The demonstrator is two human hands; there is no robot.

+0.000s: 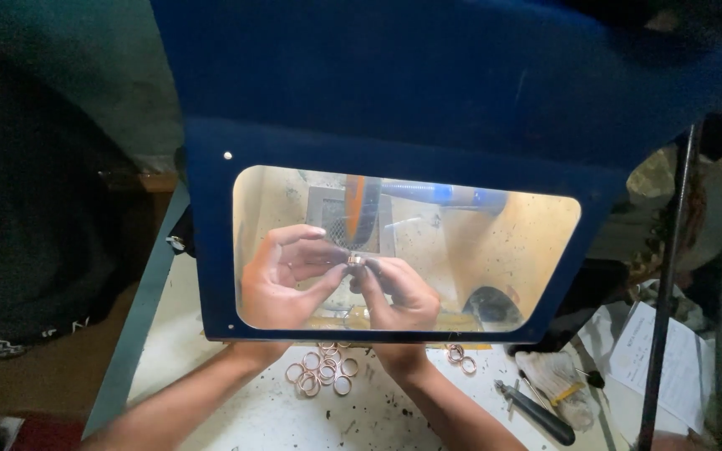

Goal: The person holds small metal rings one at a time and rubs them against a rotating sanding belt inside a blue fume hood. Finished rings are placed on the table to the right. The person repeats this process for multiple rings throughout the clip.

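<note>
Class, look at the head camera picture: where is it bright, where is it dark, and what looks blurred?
Head view: warm light fills the window of the blue hood, showing the left hand and right hand pinching a small ring; the spinning wheel is motion-blurred; the left edge and hood top lie in deep shadow; loose rings are dimly lit.

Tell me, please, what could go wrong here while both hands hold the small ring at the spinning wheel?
1. The left hand and right hand pinch the ring right under the wheel; fingertips might touch it.
2. The wheel could snatch the ring away.
3. Loose rings by the wrists may get knocked off the table.
</note>
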